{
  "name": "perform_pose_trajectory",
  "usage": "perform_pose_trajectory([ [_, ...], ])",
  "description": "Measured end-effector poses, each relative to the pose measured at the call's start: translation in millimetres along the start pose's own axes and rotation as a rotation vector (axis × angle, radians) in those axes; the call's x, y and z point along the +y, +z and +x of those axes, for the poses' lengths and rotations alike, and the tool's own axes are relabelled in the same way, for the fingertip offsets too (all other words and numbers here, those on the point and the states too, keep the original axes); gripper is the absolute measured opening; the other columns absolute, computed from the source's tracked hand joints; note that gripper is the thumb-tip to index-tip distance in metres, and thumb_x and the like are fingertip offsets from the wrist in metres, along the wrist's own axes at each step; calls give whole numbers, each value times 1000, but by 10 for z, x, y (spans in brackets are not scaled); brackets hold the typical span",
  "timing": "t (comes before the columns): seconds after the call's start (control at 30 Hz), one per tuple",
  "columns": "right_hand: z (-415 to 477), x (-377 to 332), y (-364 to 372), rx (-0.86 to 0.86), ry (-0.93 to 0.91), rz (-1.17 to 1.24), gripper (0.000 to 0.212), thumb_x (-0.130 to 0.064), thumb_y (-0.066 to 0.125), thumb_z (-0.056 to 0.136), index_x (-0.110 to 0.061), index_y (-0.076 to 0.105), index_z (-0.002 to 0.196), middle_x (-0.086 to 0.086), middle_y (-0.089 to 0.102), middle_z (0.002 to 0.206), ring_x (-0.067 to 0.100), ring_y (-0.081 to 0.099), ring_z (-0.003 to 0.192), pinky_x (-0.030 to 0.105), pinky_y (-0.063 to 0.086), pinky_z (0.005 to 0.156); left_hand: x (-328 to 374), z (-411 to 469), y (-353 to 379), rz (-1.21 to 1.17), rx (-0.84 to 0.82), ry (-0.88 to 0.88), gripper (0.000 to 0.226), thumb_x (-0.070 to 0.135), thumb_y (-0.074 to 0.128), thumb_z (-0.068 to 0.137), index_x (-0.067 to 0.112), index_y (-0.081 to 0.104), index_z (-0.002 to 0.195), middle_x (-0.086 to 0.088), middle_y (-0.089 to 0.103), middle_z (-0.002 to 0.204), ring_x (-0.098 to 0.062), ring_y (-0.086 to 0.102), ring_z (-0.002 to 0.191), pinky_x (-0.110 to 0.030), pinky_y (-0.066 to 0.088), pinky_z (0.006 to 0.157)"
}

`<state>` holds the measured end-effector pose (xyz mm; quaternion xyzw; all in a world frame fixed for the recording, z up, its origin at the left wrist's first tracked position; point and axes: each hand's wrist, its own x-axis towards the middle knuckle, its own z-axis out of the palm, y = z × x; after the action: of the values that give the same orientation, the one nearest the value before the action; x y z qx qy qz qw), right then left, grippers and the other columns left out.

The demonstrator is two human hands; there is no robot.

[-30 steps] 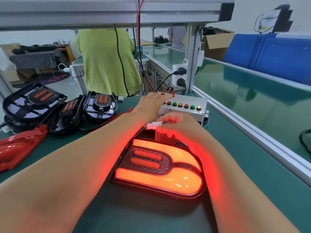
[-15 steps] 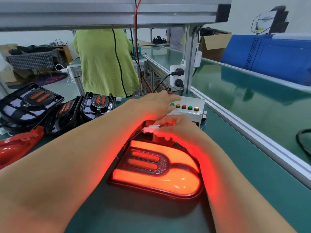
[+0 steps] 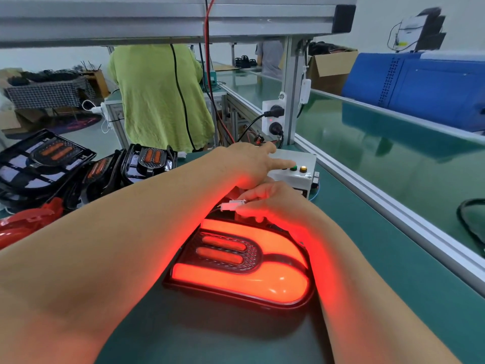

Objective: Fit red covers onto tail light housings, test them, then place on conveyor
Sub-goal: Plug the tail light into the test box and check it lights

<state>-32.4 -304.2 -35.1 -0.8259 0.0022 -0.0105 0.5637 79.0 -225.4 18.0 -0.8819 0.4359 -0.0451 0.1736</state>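
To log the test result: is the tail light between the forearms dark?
No, the tail light glows bright red across its cover.

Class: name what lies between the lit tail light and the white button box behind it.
In the head view, the right hand lies there, pinching a white connector at the tail light's far edge, in front of the button box.
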Motion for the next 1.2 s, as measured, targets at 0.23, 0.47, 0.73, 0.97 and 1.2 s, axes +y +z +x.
perform_pose_trajectory([
  [0.23,-2,-8,-5,1,30,-30,17,-23,82,75,-21,78,91,-7,73,75,-3,52,50,20,37,53,-8,-2,26,38,8,2,65,32,41,102,60,4,147,-1,15,159,-33,57,111,-37,40,68],
  [0.47,-5,-12,-8,3,63,-73,21,-34,84,70,-28,78,89,-7,72,68,-5,51,48,16,34,45,0,6,58,53,28,12,73,28,48,99,61,3,146,-1,17,159,-34,54,119,-37,40,71],
  [0.73,-3,-10,-15,-25,49,-55,16,-32,82,73,-27,78,88,-5,75,73,-5,52,49,11,35,44,-51,15,114,54,61,13,69,32,46,100,61,5,146,1,13,161,-33,52,122,-34,35,64],
  [0.97,15,1,-11,-36,26,-49,14,-34,83,73,-30,78,86,-7,66,58,-1,47,46,17,31,47,-85,-22,150,118,92,48,62,33,39,101,57,7,149,-6,12,162,-35,45,130,-51,35,104],
  [1.2,11,0,-12,-46,24,0,17,-32,84,71,-29,79,87,7,76,81,6,54,59,29,38,63,-44,-23,73,119,51,37,66,31,41,101,58,4,149,-5,8,163,-35,48,129,-51,35,105],
])
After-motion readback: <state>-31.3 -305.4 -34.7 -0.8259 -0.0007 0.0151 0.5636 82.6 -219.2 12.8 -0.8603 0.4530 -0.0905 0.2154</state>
